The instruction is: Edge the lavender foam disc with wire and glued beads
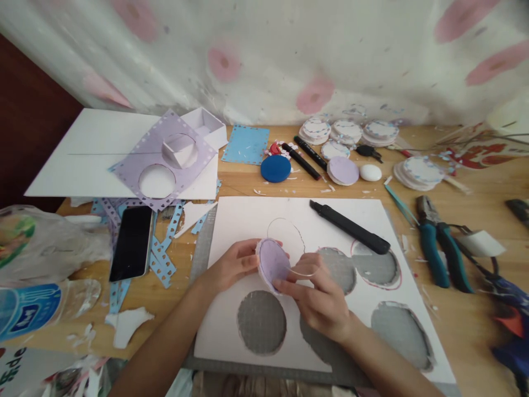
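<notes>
1. A small purple disc (pixel 273 260) with a pale, ragged rim is held up, tilted, above a white board (pixel 233 220) at the middle of the table (pixel 237 188).
2. The left hand (pixel 231 266) supports the disc from its left side, fingers curled around the edge and partly hidden behind it.
3. The right hand (pixel 322 300) has its thumb and fingers closed on the disc's near right rim. A thin pale strand (pixel 293 225) loops above this hand; whether it is wire or thread is unclear.
4. The disc looks light and fairly stiff, probably card or foam faced with paper, so a gentle pinch should be enough. It does not look slippery.
5. The rim seems the weakest part: rough and likely to crumple or fray under hard squeezing. Opposite edges offer the best hold, keeping the smooth purple face free of dents.
6. The strand appears springy and easily tangled, best pinched close to the rim.
</notes>
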A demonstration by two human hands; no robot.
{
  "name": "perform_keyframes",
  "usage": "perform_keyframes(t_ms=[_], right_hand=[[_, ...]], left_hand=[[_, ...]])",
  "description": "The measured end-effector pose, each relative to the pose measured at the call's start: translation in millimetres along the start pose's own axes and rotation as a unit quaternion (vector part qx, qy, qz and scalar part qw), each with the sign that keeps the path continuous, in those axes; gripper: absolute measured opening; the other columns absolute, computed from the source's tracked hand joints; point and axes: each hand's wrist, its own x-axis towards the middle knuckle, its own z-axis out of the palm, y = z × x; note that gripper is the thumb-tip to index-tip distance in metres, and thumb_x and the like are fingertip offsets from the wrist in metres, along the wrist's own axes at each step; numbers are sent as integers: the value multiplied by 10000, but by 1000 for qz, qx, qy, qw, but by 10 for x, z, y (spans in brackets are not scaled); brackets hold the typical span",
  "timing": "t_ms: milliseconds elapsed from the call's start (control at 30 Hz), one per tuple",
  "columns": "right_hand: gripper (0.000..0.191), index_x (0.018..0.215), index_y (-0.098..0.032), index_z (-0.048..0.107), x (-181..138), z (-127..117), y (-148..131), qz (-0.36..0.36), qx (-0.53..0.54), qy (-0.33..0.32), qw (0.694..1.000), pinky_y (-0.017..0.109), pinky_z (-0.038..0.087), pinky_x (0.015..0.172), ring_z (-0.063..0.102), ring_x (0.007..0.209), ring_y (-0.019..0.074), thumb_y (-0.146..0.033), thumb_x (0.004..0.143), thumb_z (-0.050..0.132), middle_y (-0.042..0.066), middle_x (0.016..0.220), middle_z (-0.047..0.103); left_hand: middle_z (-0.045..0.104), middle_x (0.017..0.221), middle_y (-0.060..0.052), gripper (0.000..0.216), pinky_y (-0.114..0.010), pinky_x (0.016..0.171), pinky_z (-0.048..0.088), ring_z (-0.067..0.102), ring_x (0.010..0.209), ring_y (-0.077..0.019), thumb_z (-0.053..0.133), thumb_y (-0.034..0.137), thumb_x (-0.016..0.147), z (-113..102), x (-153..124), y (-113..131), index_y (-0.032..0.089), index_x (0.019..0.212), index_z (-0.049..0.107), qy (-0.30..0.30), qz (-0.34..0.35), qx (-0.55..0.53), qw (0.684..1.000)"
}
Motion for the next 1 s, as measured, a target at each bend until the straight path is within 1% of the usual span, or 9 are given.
perform_keyframes(t_ms=[167, 300, 400, 533, 600, 700, 767, 867, 1000], right_hand=[[260, 1045, -229, 607, -13, 2, -8, 6, -48, 28, 998, 363, 465, 803, 537, 891, 186, -84, 835, 554, 47, 932, 575], [267, 1042, -230, 529, -20, 19, 79, 137, -17, 169, 976, 400, 444, 853, 522, 986, 220, -229, 799, 641, 75, 1051, 516], [295, 1115, -238, 469, -11, 61, 160, 312, 178, 190, 914, 366, 488, 810, 553, 924, 186, -333, 858, 576, 92, 1124, 513], [311, 1041, -199, 569, 30, 93, 208, 473, 420, 45, 773, 294, 517, 652, 575, 728, 149, -461, 881, 524, 62, 932, 599], [310, 934, -181, 618, 54, 79, 210, 500, 457, 27, 735, 250, 486, 571, 537, 629, 121, -475, 848, 574, 24, 800, 579], [286, 838, -177, 630, 79, 27, 209, 508, 448, 29, 735, 210, 430, 524, 468, 555, 85, -462, 818, 628, -21, 690, 520], [287, 818, -179, 626, 88, -10, 208, 502, 426, 10, 753, 204, 402, 522, 444, 549, 82, -466, 820, 628, -32, 648, 500], [310, 845, -181, 634, 104, -45, 191, 492, 375, -36, 785, 209, 377, 526, 440, 561, 92, -490, 820, 617, -28, 633, 518], [371, 844, -169, 655, 130, -57, 150, 497, 332, -76, 798, 221, 379, 532, 483, 602, 114, -535, 799, 611, 7, 689, 589]], left_hand=[[589, 1279, -186, 642, -400, 890, 469, 578, 1141, -353, 769, 431, 689, 6, 4, 60, 169, 1242, 575, 2, 14, -11, 1000], [512, 1365, -170, 763, -389, 933, 436, 488, 1237, -355, 876, 292, 528, 41, 17, 105, 202, 1212, 550, 61, 87, 34, 994], [472, 1403, -148, 781, -403, 1007, 377, 423, 1297, -328, 886, 205, 489, 44, 37, 73, 230, 1184, 531, 94, 152, 75, 981], [456, 1417, -130, 803, -425, 1061, 312, 395, 1325, -293, 866, 101, 501, -3, 50, 19, 261, 1191, 490, 86, 191, 127, 970], [442, 1426, -136, 807, -432, 1068, 301, 379, 1337, -299, 871, 113, 505, -28, 35, 36, 257, 1198, 484, 58, 183, 136, 972], [460, 1408, -155, 694, -412, 1039, 337, 401, 1320, -313, 857, 275, 584, -44, -2, 106, 221, 1183, 512, 31, 149, 103, 983], [536, 1331, -153, 513, -365, 980, 391, 477, 1255, -292, 770, 364, 705, -41, -22, 150, 195, 1137, 552, 52, 127, 72, 988], [651, 1131, -118, 268, -280, 853, 454, 605, 1049, -212, 636, 326, 836, -31, -30, 179, 167, 1049, 608, 112, 98, 60, 987], [680, 861, -72, 180, -225, 688, 482, 626, 770, -140, 643, 281, 815, -28, -22, 174, 117, 884, 672, 121, 40, 94, 987]])
